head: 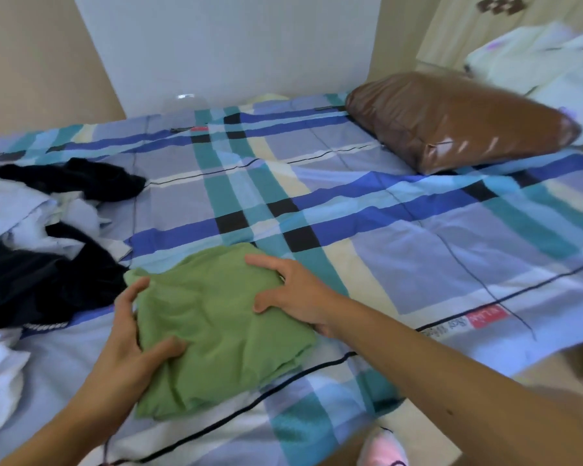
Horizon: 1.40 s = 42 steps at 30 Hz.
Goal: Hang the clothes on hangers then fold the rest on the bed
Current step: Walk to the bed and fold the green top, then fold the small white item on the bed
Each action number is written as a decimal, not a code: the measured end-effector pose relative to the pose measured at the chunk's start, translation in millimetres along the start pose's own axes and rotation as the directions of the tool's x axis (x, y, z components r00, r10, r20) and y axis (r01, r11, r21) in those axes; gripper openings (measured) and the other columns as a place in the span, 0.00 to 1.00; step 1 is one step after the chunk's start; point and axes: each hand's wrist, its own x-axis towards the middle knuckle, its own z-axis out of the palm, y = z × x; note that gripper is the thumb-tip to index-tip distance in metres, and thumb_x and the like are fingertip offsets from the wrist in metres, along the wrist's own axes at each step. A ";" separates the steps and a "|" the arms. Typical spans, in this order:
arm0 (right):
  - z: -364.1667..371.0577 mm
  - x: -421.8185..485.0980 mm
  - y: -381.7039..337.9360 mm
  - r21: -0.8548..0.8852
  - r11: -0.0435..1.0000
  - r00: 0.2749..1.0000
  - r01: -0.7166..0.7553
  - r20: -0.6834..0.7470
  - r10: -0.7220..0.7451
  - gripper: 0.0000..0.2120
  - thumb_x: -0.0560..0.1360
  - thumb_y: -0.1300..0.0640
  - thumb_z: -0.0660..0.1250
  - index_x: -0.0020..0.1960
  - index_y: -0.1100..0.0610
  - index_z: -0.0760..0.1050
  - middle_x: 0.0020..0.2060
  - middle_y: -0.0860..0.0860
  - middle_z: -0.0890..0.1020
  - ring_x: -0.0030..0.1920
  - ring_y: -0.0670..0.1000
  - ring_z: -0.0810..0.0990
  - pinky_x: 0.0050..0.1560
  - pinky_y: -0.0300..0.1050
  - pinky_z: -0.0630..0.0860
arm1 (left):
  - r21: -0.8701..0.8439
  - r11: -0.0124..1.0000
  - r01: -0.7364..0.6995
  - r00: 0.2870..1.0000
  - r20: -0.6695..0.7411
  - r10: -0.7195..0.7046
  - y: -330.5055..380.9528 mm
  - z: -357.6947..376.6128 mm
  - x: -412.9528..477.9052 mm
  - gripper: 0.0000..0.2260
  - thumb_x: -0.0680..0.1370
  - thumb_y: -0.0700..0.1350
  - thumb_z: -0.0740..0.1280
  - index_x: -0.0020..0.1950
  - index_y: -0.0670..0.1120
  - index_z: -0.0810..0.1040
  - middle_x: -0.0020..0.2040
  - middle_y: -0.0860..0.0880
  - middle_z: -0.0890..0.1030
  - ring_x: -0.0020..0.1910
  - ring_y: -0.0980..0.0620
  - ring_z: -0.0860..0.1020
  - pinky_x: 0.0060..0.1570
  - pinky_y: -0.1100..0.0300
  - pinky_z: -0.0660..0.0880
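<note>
left hand (125, 341), right hand (293, 292) clasp edges of green garment (216, 334).

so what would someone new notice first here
The folded green garment near the plaid bedsheet's front edge, held on either side by the left hand and right hand. Then the shiny brown pillow at the far right and the heap of dark and white clothes at the left.

Home bedroom: bed (401, 230) under plaid sheet, brown pillow (458, 122), loose clothes pile (31, 230) at side.
</note>
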 end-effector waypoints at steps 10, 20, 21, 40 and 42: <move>-139.8 -41.8 -36.2 -0.240 0.956 0.947 0.169 -0.231 -0.225 0.40 0.70 0.72 0.69 0.78 0.48 0.66 0.60 0.43 0.79 0.47 0.37 0.81 0.48 0.31 0.78 | -0.201 0.969 -0.141 0.958 0.220 0.185 66.2 127.3 40.2 0.36 0.65 0.33 0.68 0.68 0.57 0.64 0.62 0.49 0.77 0.51 0.58 0.82 0.44 0.63 0.80; -323.3 -82.8 4.2 -0.604 0.794 0.800 -0.072 -0.510 -0.315 0.44 0.70 0.68 0.73 0.80 0.48 0.61 0.79 0.44 0.61 0.75 0.43 0.62 0.75 0.41 0.60 | -0.236 0.915 -0.327 0.834 0.384 0.396 117.4 314.1 75.0 0.34 0.68 0.33 0.70 0.69 0.49 0.58 0.54 0.51 0.79 0.49 0.58 0.81 0.51 0.60 0.79; -337.6 -85.4 10.5 -0.604 0.788 0.793 -0.118 -0.535 -0.291 0.44 0.71 0.68 0.73 0.81 0.47 0.60 0.79 0.44 0.61 0.74 0.44 0.63 0.74 0.42 0.62 | -0.239 0.918 -0.318 0.842 0.375 0.389 117.8 334.8 76.5 0.34 0.68 0.34 0.70 0.69 0.49 0.58 0.54 0.50 0.79 0.49 0.57 0.81 0.51 0.60 0.79; -337.4 -45.6 147.5 -0.713 0.440 0.820 -0.546 -0.561 0.110 0.37 0.80 0.31 0.50 0.83 0.46 0.43 0.83 0.52 0.44 0.82 0.54 0.43 0.78 0.63 0.41 | 0.582 0.426 -0.693 0.689 0.709 0.152 32.5 403.8 73.9 0.35 0.80 0.63 0.57 0.82 0.51 0.51 0.83 0.49 0.46 0.81 0.46 0.41 0.78 0.42 0.41; -329.1 -44.0 129.5 -0.672 0.532 0.807 -0.515 -0.589 0.038 0.37 0.81 0.33 0.53 0.83 0.49 0.46 0.83 0.54 0.48 0.82 0.55 0.47 0.78 0.62 0.43 | 0.574 0.466 -0.673 0.688 0.717 0.111 39.4 394.1 75.8 0.35 0.79 0.65 0.57 0.82 0.50 0.53 0.83 0.48 0.50 0.81 0.46 0.46 0.78 0.41 0.45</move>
